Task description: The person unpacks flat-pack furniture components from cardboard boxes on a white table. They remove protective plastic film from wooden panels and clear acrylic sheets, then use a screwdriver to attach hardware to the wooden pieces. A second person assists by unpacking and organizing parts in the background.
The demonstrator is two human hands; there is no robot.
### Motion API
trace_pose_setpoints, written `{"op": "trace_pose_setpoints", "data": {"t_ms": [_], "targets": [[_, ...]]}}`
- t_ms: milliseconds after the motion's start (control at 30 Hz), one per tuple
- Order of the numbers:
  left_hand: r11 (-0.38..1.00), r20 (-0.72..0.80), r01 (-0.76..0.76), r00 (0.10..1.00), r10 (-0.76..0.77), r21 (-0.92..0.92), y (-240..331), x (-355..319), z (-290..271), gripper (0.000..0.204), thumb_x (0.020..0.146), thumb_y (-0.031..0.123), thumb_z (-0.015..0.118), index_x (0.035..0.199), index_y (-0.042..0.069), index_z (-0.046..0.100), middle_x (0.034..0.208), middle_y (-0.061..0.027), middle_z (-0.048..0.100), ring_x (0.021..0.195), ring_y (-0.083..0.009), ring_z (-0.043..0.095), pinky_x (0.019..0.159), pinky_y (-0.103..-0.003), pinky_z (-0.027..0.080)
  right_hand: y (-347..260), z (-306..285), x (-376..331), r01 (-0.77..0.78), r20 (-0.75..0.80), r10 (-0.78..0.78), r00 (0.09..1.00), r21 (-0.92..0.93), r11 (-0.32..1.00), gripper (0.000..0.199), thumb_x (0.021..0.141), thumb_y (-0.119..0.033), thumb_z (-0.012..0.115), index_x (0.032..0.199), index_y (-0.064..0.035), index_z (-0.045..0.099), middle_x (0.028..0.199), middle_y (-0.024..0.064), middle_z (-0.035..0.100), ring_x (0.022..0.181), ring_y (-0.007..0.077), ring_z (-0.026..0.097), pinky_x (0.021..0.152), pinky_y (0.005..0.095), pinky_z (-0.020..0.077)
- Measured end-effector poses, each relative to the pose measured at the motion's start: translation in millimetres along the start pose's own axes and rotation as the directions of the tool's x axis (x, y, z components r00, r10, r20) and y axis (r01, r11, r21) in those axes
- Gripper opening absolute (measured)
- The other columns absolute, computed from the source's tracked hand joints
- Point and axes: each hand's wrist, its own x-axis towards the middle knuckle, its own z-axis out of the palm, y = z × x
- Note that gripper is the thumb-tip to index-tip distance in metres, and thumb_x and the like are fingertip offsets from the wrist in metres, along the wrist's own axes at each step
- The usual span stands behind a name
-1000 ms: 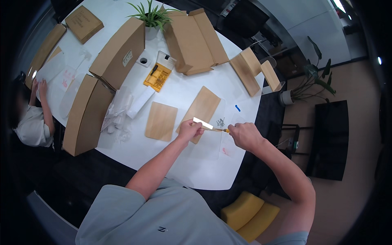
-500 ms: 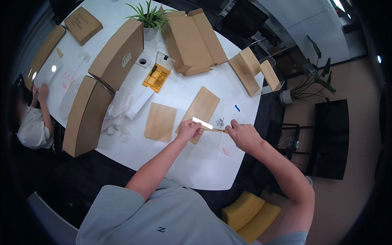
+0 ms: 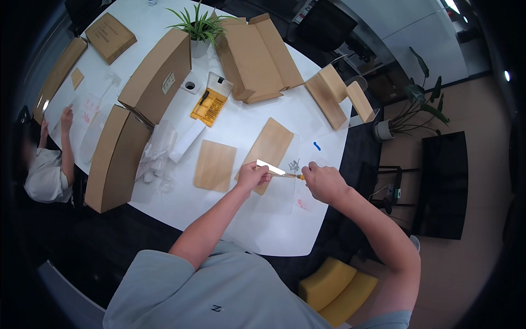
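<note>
My left hand (image 3: pixel 253 176) is closed on one end of a narrow flat strip (image 3: pixel 271 167) whose upper face shines bright white. My right hand (image 3: pixel 327 183) grips a screwdriver (image 3: pixel 299 176) with a yellow handle; its shaft points left to the strip's right end. Exactly how tip and strip meet is too small to make out. Below the strip lies a long pale wooden board (image 3: pixel 272 140), partly hidden by my left hand. A squarer wooden board (image 3: pixel 215 166) rests to its left. Several small screws (image 3: pixel 294 165) lie just beyond the strip.
Across the table stand an orange tool case (image 3: pixel 209 107), open cardboard boxes (image 3: pixel 255 60), a potted plant (image 3: pixel 200 33) and an assembled wooden piece (image 3: pixel 329 101). Plastic wrapping (image 3: pixel 159 151) is left of the boards, a small blue item (image 3: pixel 316 146) right. Another person (image 3: pixel 49 170) sits far left.
My hands keep nearly the same hold on strip and screwdriver, with only slight motion. At the far left, the other person's hands have moved apart.
</note>
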Motion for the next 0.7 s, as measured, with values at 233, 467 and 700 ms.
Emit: {"op": "trace_pose_setpoints", "data": {"t_ms": [233, 467, 700], "targets": [[1.0, -0.007, 0.015, 1.0, -0.014, 0.022, 2, -2, 0, 0.012, 0.093, 0.019, 0.064, 0.096, 0.008, 0.062, 0.084, -0.0058, 0.071, 0.073, -0.0105, 0.069, 0.069, -0.026, 0.055, 3, -4, 0, -0.033, 0.067, 0.028, 0.997, 0.068, 0.997, 0.016, 0.089, -0.015, 0.059, 0.095, -0.0008, 0.065, 0.079, 0.0157, 0.067, 0.07, 0.0299, 0.068, 0.062, 0.0398, 0.0552], [1.0, -0.009, 0.014, 1.0, -0.014, 0.009, -4, 4, -1, 0.011, 0.093, 0.018, 0.063, 0.096, 0.008, 0.062, 0.083, -0.0058, 0.071, 0.072, -0.0099, 0.068, 0.068, -0.025, 0.055, -3, -12, -1, -0.216, 0.193, 0.191, 0.962, 0.115, 0.97, 0.015, 0.09, -0.015, 0.059, 0.093, -0.0023, 0.065, 0.074, 0.0149, 0.066, 0.069, 0.0294, 0.068, 0.061, 0.0402, 0.0548], [1.0, 0.002, 0.008, 1.0, -0.008, 0.009, -2, 1, 0, 0.011, 0.093, 0.018, 0.063, 0.097, 0.008, 0.062, 0.083, -0.0059, 0.071, 0.072, -0.0097, 0.068, 0.067, -0.025, 0.054, 0, 9, -8, 0.081, -0.086, -0.083, 0.993, -0.021, 0.996, 0.018, 0.087, -0.012, 0.06, 0.102, -0.0014, 0.062, 0.08, 0.0135, 0.065, 0.068, 0.0281, 0.068, 0.06, 0.0391, 0.0549]]}}
